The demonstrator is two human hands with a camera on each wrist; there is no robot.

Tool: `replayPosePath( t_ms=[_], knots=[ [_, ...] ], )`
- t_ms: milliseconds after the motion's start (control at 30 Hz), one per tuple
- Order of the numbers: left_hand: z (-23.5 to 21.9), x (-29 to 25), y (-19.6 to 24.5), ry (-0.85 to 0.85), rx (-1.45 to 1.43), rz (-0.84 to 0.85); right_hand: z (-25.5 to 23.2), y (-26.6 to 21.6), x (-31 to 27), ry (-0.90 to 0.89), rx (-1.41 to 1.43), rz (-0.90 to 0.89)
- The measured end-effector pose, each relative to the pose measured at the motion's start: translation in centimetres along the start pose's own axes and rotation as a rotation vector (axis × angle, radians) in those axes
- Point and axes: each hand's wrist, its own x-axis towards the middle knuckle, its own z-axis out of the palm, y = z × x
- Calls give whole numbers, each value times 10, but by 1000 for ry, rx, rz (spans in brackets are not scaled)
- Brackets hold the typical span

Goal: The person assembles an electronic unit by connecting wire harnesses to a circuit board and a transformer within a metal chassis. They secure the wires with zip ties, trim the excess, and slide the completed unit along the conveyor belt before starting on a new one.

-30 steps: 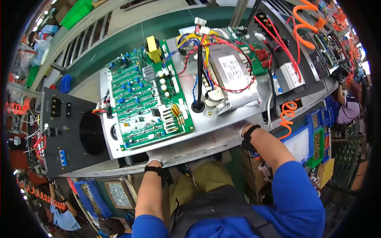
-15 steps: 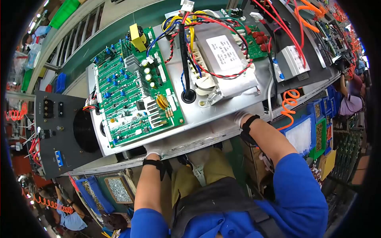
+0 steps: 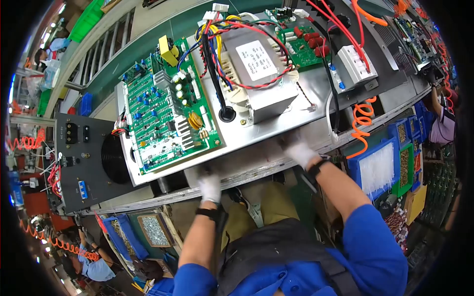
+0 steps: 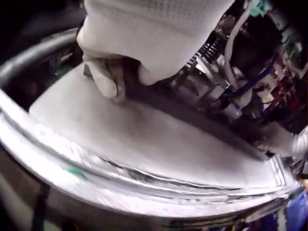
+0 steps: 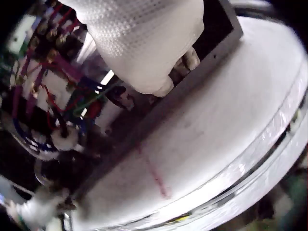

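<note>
A metal chassis (image 3: 234, 137) lies across the bench in the head view. It carries a green circuit board (image 3: 159, 106) on the left and a silver transformer (image 3: 277, 98) with a white label on the right. My left hand (image 3: 211, 187), in a white knit glove, is at its near side; in the left wrist view its fingers bend round a dark edge (image 4: 202, 126) of the chassis. Farther right, my gloved right hand (image 3: 299, 151) grips the same near side, fingers curled at the dark frame (image 5: 120, 150) in the right wrist view. The plate partly hides the fingertips.
A black panel with a round fan opening (image 3: 74, 148) stands at the chassis's left end. Orange coiled hose (image 3: 363, 121) hangs at the right. Blue bins (image 3: 377, 167) of parts sit lower right, and a tray of small screws (image 3: 154, 231) lower left. Other people work at both sides.
The left hand shows more below the plate, having come toward my body. My right hand has shifted slightly left and looks blurred. The transformer and its wires sit farther left in the view.
</note>
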Motion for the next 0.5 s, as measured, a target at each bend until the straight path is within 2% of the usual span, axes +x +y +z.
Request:
replayPosePath(
  t_ms=[33,67,100,133,167,200,233,267,333,367,400,433,467,500],
  knots=[
    [-2,-5,25,-77,10,118,34,18,-37,437,-206,-261],
    [-9,-10,61,-151,16,231,-14,0,-67,-64,181,-18],
    [-19,-1,97,-238,-194,28,-5,-1,-104,236,359,-93],
    [-22,10,128,-323,-410,-176,-26,-2,-131,40,506,-84],
    [-7,18,145,-131,-377,-163,-9,8,-163,46,527,-76],
    [19,25,152,56,-340,-156,-7,15,-188,-82,585,-21],
    [68,33,144,-89,-719,-294,-5,22,-212,-100,602,37],
    [59,41,154,-76,-729,-311,-9,26,-229,-129,615,71],
    [24,54,168,-526,-250,-154,-12,37,-253,-147,669,172],
    [24,52,177,-502,-253,-186,-21,40,-253,-154,665,186],
    [29,48,193,-585,-185,-191,-31,39,-254,-171,668,188],
    [21,48,180,-628,-114,-272,-35,39,-241,-167,707,144],
    [25,48,181,-549,-141,-251,-39,45,-236,-124,740,163],
    [30,45,182,-475,-164,-230,-45,45,-226,-173,755,213]
  ],
)
